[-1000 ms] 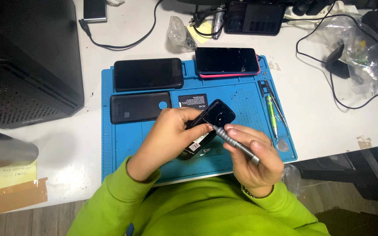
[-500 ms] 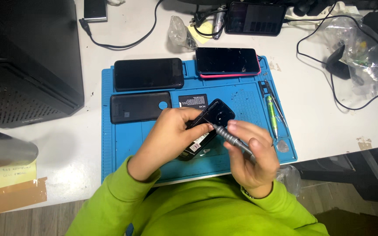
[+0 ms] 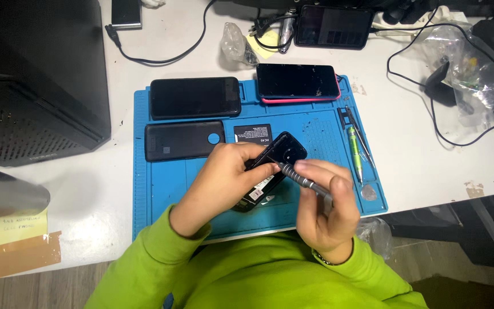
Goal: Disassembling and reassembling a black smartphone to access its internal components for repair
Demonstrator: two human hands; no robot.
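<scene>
Screwdriver (image 3: 305,179) tip barely shifted, still on opened phone (image 3: 270,170); right hand (image 3: 328,212) pinches shaft, left hand (image 3: 224,182) clamps phone; work ongoing.

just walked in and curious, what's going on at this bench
A person in a bright green top is working on a black phone over a blue work mat. The left hand grips the phone, tilted up off the mat, while the right hand holds a metal screwdriver with its tip against the phone near the camera end. Three more phones and a battery lie on the mat's upper half, and a green-handled tool lies at its right edge.
</scene>
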